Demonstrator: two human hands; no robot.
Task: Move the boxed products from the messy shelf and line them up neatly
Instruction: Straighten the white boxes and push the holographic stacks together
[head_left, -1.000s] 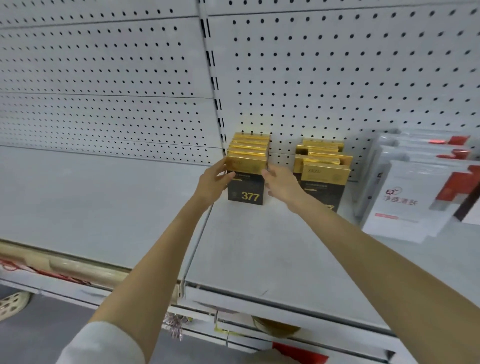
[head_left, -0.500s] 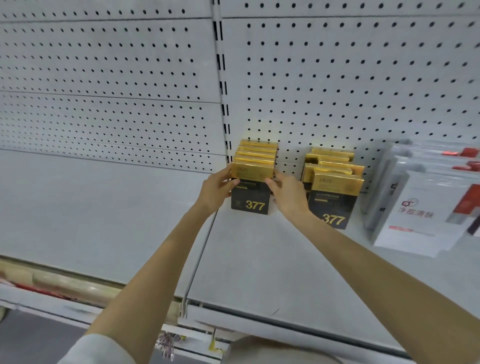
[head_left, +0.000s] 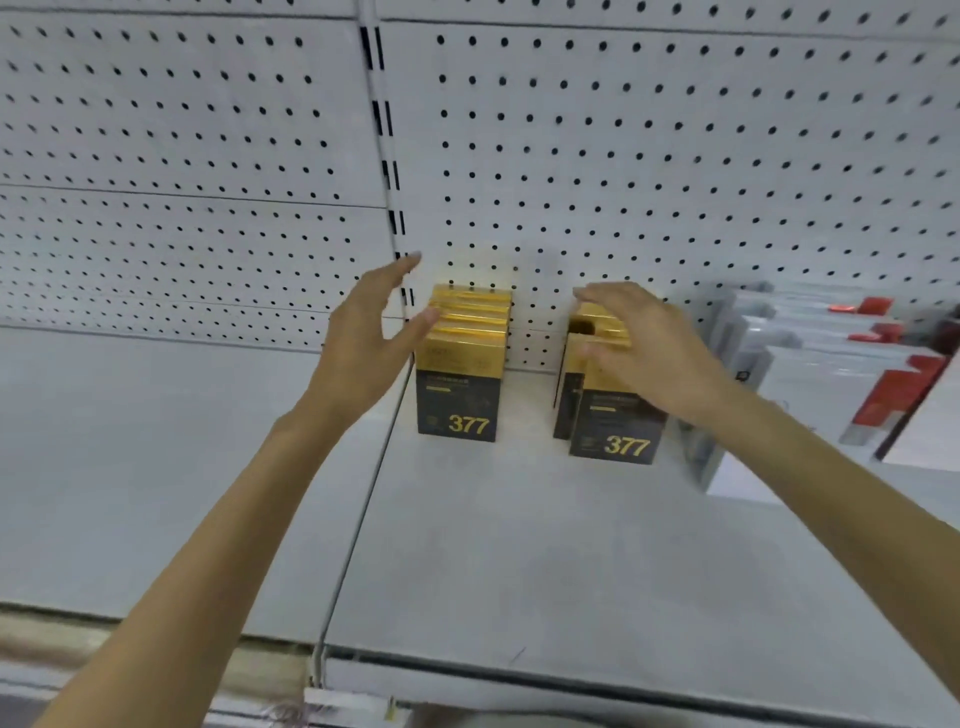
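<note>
We released the tidied left row (head_left: 462, 374) (left hand (head_left: 363, 353) spread beside it), spread right hand (head_left: 649, 353) reaching the uneven right row (head_left: 615, 431).

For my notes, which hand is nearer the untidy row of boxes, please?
Right. The right hand is over the untidy row; the left hand is open beside the tidy row.
</note>
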